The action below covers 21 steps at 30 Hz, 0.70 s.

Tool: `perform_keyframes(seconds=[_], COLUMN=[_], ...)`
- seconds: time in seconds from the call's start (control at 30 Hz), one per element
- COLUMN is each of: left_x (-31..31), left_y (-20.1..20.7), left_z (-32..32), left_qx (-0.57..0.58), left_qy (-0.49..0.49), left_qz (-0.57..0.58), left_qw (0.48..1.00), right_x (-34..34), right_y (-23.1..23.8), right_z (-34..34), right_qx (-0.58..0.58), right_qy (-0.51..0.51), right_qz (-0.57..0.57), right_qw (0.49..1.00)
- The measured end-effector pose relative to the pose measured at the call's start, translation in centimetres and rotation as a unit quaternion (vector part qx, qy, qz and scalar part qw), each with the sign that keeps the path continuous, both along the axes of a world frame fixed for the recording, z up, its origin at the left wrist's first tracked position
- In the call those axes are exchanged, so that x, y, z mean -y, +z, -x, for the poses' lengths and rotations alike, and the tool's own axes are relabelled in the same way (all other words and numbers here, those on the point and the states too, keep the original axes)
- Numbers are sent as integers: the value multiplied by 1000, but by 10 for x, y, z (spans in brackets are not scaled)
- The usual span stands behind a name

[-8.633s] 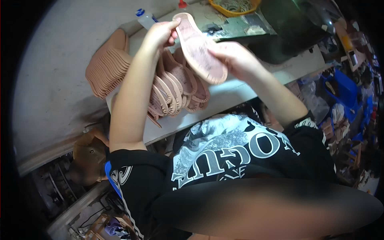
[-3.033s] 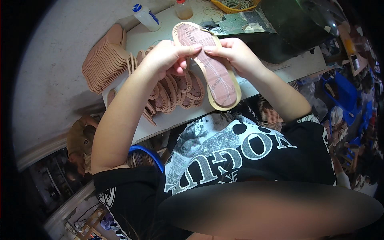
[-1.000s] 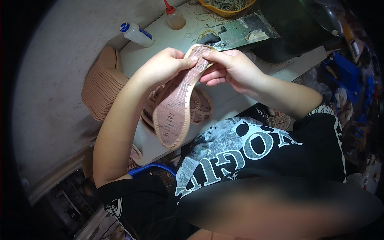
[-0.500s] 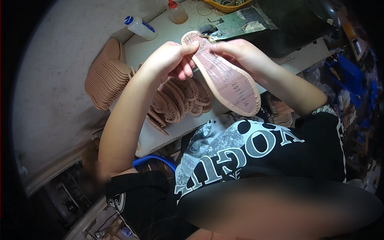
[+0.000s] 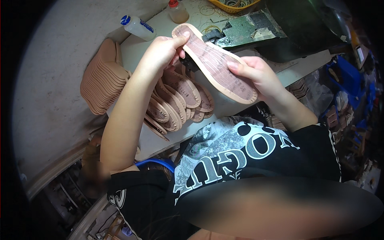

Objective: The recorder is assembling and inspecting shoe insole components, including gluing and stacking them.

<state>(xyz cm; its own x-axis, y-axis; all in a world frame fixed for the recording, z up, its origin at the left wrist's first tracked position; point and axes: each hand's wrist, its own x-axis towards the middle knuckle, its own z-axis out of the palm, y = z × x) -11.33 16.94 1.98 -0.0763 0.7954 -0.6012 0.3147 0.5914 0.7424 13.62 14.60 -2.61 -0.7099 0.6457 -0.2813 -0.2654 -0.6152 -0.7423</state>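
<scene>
Insoles lie on the table, right of stacked soles, before two bottles.

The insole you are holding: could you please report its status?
Left hand holds insole at narrow end; right hand grips near broad end. Insole raised, aslant, pinkish face showing. Green plate beyond it, other insoles below.

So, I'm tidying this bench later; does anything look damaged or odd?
The flat green plate beyond the held pale-rimmed pinkish insole looks worn: blotchy, with a ragged pale patch. Thin yellowish loops lie loose outside the yellow plastic basket.
</scene>
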Motion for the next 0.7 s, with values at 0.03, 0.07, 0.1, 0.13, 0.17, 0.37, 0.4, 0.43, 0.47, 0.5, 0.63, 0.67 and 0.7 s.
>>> perform_keyframes(seconds=[0.03,0.07,0.1,0.13,0.17,0.37,0.4,0.43,0.47,0.5,0.63,0.67,0.7], left_x=[-1,-3,-2,-6,-1,78,88,98,103,108,126,130,133], left_y=[-5,-9,-11,-10,-16,20,18,15,10,5,8,10,9], left_z=[5,10,17,25,23,-40,-39,-39,-39,-40,-44,-42,-41], left_qx=[2,22,41,74,73,58,-5,-70,-75,-95,-128,-166,-168], left_qy=[3,26,50,28,32,100,71,44,51,47,54,44,50], left_qz=[-3,-35,-67,-100,-106,-464,-479,-491,-492,-522,-539,-549,-551], left_qw=[1000,999,996,992,991,878,875,867,866,846,831,818,816], right_x=[-1,-1,0,-1,2,28,33,37,39,39,40,41,42], right_y=[-1,-3,-4,-7,-9,-42,-48,-50,-52,-52,-58,-63,-68], right_z=[8,18,28,38,41,29,27,25,27,29,34,37,39], right_qx=[2,-24,-51,-59,-59,-167,-167,-217,-265,-264,-299,-323,-347], right_qy=[3,-5,-12,-22,-17,136,145,172,194,201,264,290,316], right_qz=[-3,16,36,29,24,51,51,89,126,125,163,180,197], right_qw=[1000,1000,998,998,998,975,974,957,936,935,902,882,861])
